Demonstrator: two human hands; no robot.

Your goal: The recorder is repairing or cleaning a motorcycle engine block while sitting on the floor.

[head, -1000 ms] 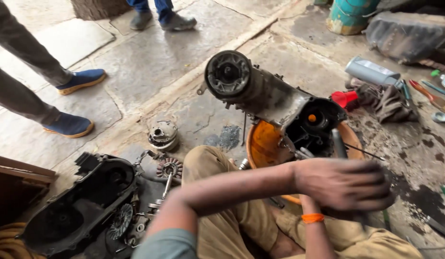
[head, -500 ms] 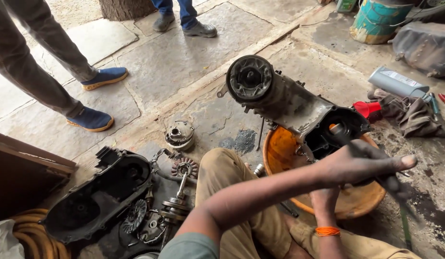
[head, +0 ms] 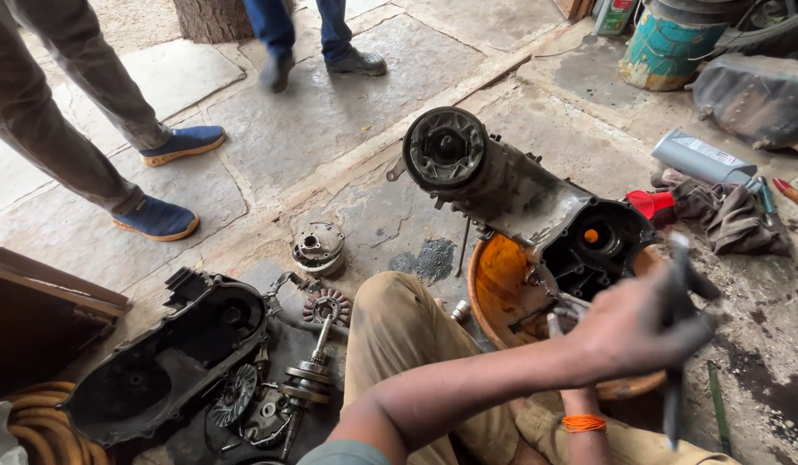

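I sit on the ground facing a greasy scooter engine case (head: 519, 194) that lies across an orange basin (head: 494, 284). My left arm reaches across my knee. My left hand (head: 631, 331) is closed around a long dark tool (head: 672, 405) held nearly upright, just in front of the case's open black end (head: 601, 245). My right wrist (head: 578, 403), with an orange band, rises from below behind the left hand. The right hand itself is hidden, so I cannot tell what it holds.
A black engine cover (head: 167, 362), a toothed gear (head: 326, 306), a shaft (head: 309, 379) and a round part (head: 319, 245) lie to my left. A grey bottle (head: 700, 157), a red item (head: 653, 205) and a rag (head: 730, 215) lie to the right. Two people's legs (head: 162, 220) (head: 356, 60) stand beyond.
My left hand went from spread fingers to a fist around the dark tool and dropped slightly. The far person's feet have stepped. The view has shifted.
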